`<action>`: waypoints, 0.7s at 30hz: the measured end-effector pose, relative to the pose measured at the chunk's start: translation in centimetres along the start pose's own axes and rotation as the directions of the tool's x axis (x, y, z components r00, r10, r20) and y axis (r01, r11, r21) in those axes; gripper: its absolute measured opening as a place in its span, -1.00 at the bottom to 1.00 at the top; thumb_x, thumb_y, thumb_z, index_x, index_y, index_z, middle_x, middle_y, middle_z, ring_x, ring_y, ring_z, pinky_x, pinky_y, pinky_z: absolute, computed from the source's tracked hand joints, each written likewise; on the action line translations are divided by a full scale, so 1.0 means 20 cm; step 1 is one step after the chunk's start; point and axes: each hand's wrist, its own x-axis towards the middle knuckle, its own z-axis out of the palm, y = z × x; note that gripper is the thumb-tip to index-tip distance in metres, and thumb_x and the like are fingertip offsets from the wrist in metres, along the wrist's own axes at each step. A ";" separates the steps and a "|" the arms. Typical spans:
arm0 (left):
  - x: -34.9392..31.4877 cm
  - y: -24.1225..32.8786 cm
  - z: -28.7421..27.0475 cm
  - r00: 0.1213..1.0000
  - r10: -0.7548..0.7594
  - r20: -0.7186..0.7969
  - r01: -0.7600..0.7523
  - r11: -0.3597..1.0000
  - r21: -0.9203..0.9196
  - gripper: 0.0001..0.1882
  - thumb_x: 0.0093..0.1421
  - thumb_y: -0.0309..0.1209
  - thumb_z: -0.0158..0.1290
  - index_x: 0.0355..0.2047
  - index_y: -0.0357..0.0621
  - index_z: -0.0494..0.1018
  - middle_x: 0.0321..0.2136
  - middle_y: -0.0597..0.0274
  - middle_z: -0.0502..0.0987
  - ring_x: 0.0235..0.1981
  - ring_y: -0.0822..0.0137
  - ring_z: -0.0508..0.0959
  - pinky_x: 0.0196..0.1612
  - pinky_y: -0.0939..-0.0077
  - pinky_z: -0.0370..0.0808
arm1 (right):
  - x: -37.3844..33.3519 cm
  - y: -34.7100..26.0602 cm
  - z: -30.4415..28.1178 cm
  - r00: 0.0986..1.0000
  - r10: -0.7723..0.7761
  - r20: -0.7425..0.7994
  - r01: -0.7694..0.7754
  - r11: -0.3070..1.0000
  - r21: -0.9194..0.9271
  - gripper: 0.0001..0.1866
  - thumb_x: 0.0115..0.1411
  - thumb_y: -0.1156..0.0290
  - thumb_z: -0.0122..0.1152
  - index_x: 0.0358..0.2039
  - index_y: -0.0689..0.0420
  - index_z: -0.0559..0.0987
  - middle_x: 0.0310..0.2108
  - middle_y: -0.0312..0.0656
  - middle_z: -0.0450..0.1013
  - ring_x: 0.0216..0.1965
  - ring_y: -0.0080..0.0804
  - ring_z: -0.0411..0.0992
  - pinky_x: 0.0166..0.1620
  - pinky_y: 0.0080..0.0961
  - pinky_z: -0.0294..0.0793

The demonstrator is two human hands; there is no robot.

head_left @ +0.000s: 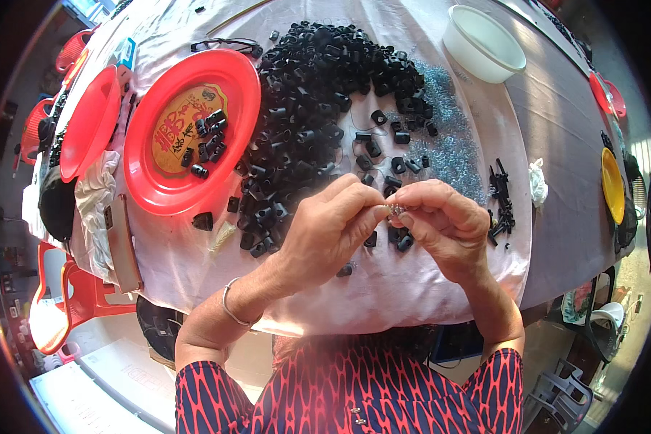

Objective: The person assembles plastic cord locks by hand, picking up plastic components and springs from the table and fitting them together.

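Note:
Over the near part of the cloth, my left hand [327, 223] and my right hand [447, 226] meet at the fingertips. Between their pinched fingers is a small tangle of shiny metal springs [396, 210], too fine to count. Both hands are closed in a pinch on it. Just beyond them lie loose black plastic cord-lock pieces [372, 148], and a few more sit under my right fingers. A large heap of the same black pieces [304, 94] curves round to the left and far side. Right of it spreads a bed of fine silvery springs [445, 119].
A red plate [139, 170] with several black pieces stands at the left, another red plate [87, 130] beyond it. A white tub [477, 50] is far right. Black sticks [500, 202], crumpled white tissue [537, 182] and a yellow dish [613, 186] lie rightward. A phone [123, 242] rests near the left edge.

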 end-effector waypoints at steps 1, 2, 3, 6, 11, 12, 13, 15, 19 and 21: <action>0.00 0.00 0.01 1.000 0.002 0.002 -0.002 1.000 0.002 -0.89 0.12 -0.48 0.08 -0.40 -0.28 0.42 -0.57 0.13 0.38 -0.61 0.26 0.40 -0.53 0.44 0.33 | 0.00 -0.01 0.00 1.000 -0.002 -0.002 0.002 1.000 0.001 -0.77 -0.05 0.70 0.23 -0.32 0.29 0.50 -0.33 -0.10 0.45 -0.37 -0.41 0.47 -0.26 -0.59 0.47; 0.00 -0.01 0.01 1.000 0.017 0.000 -0.017 0.999 0.043 -0.88 0.15 -0.47 0.04 -0.43 -0.29 0.41 -0.60 0.17 0.36 -0.61 0.33 0.36 -0.54 0.49 0.31 | 0.01 -0.02 -0.01 0.989 -0.144 0.032 0.147 0.967 -0.208 -0.79 -0.06 0.70 0.22 -0.34 0.30 0.50 -0.34 -0.07 0.45 -0.38 -0.36 0.47 -0.27 -0.58 0.47; -0.01 -0.01 0.01 0.999 0.033 -0.002 -0.033 0.996 0.085 -0.86 0.18 -0.46 0.00 -0.46 -0.30 0.40 -0.62 0.20 0.33 -0.61 0.40 0.32 -0.54 0.53 0.28 | 0.02 -0.03 -0.02 0.958 -0.272 0.094 0.286 0.870 -0.402 -0.81 -0.06 0.70 0.22 -0.36 0.32 0.50 -0.34 -0.05 0.44 -0.39 -0.31 0.47 -0.27 -0.57 0.48; 0.00 0.04 0.00 0.986 -0.166 0.015 0.166 0.985 -0.053 -0.74 0.23 -0.35 -0.06 -0.52 -0.29 0.39 -0.64 0.25 0.34 -0.60 0.45 0.32 -0.53 0.57 0.28 | 0.00 -0.02 -0.02 0.757 -0.571 0.317 0.639 0.543 -0.545 -0.81 -0.08 0.70 0.22 -0.38 0.31 0.50 -0.37 -0.05 0.45 -0.40 -0.26 0.47 -0.32 -0.56 0.48; -0.01 0.02 -0.01 0.962 -0.274 0.021 0.272 0.939 -0.211 -0.69 0.27 -0.31 -0.09 -0.51 -0.31 0.41 -0.63 0.18 0.37 -0.61 0.43 0.37 -0.53 0.56 0.31 | 0.03 -0.02 -0.08 0.912 -0.408 -0.037 0.330 0.786 -0.523 -0.77 -0.12 0.74 0.17 -0.38 0.26 0.48 -0.42 -0.11 0.44 -0.44 -0.30 0.46 -0.39 -0.49 0.46; -0.01 0.02 -0.01 0.949 -0.315 0.015 0.309 0.920 -0.243 -0.68 0.27 -0.31 -0.09 -0.51 -0.31 0.42 -0.64 0.20 0.38 -0.60 0.45 0.37 -0.52 0.56 0.31 | 0.03 -0.01 -0.09 0.912 -0.409 -0.035 0.333 0.786 -0.520 -0.77 -0.12 0.74 0.17 -0.38 0.26 0.48 -0.42 -0.11 0.44 -0.44 -0.30 0.46 -0.39 -0.49 0.46; -0.01 0.02 -0.01 0.950 -0.312 0.019 0.307 0.919 -0.246 -0.68 0.27 -0.31 -0.09 -0.51 -0.31 0.42 -0.64 0.20 0.38 -0.60 0.45 0.37 -0.52 0.56 0.31 | 0.02 0.01 -0.11 0.948 -0.316 -0.019 0.242 0.761 -0.603 -0.77 -0.11 0.72 0.16 -0.37 0.25 0.49 -0.41 -0.11 0.44 -0.42 -0.28 0.45 -0.36 -0.45 0.45; 0.00 0.03 -0.01 0.951 -0.307 0.015 0.304 0.930 -0.207 -0.69 0.26 -0.32 -0.08 -0.50 -0.32 0.42 -0.64 0.18 0.37 -0.61 0.44 0.36 -0.53 0.55 0.31 | 0.02 0.05 -0.14 0.968 -0.248 0.036 0.165 0.520 -0.838 -0.74 -0.12 0.67 0.17 -0.32 0.24 0.50 -0.39 -0.10 0.42 -0.34 -0.20 0.41 -0.26 -0.35 0.41; 0.00 0.03 -0.01 0.966 -0.258 0.016 0.258 0.958 -0.128 -0.70 0.25 -0.32 -0.06 -0.51 -0.32 0.42 -0.64 0.17 0.37 -0.61 0.43 0.36 -0.53 0.54 0.30 | 0.02 0.01 -0.12 0.939 -0.331 0.088 0.238 0.445 -0.863 -0.67 -0.13 0.62 0.24 -0.26 0.26 0.51 -0.37 -0.09 0.42 -0.31 -0.17 0.41 -0.25 -0.34 0.41; -0.01 0.03 -0.01 0.974 -0.226 0.016 0.226 0.969 -0.099 -0.71 0.25 -0.32 -0.06 -0.50 -0.32 0.42 -0.65 0.16 0.37 -0.61 0.41 0.36 -0.52 0.53 0.30 | 0.03 -0.05 -0.07 0.955 -0.292 0.058 0.254 0.697 -0.670 -0.68 -0.12 0.61 0.26 -0.26 0.26 0.51 -0.36 -0.08 0.43 -0.32 -0.21 0.43 -0.27 -0.38 0.43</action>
